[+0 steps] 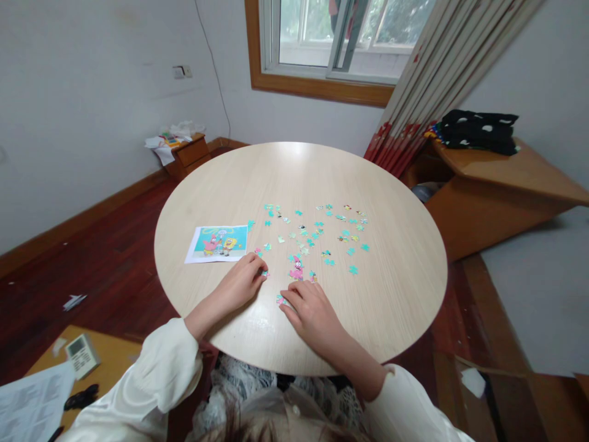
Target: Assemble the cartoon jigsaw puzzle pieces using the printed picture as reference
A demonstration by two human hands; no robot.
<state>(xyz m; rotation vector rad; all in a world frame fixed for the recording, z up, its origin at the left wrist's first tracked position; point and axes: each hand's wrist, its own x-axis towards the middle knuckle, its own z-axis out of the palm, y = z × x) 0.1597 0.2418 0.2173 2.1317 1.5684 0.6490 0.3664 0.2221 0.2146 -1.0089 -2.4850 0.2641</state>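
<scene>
My left hand (pixel 246 277) is closed, with thumb and forefinger pinching a small puzzle piece (pixel 265 274) at the tabletop. To its right, my right hand (pixel 315 307) pinches a pink and teal puzzle piece (pixel 280 300) between thumb and fingertips. Just beyond the right hand lies a joined cluster of pieces showing a pink cartoon figure (pixel 297 268). Beside that cluster is another small colourful piece (pixel 313 277). A printed reference picture (pixel 224 244) with cartoon figures on a teal ground lies left of the pieces, past my left wrist.
Several loose puzzle pieces (pixel 317 234), mostly teal, are scattered over the middle of the round table (pixel 289 175). A tilted wooden cabinet (pixel 488 184) with dark cloth stands at the right. At the lower left, a low surface holds papers (pixel 34 399) and a calculator-like device (pixel 83 356).
</scene>
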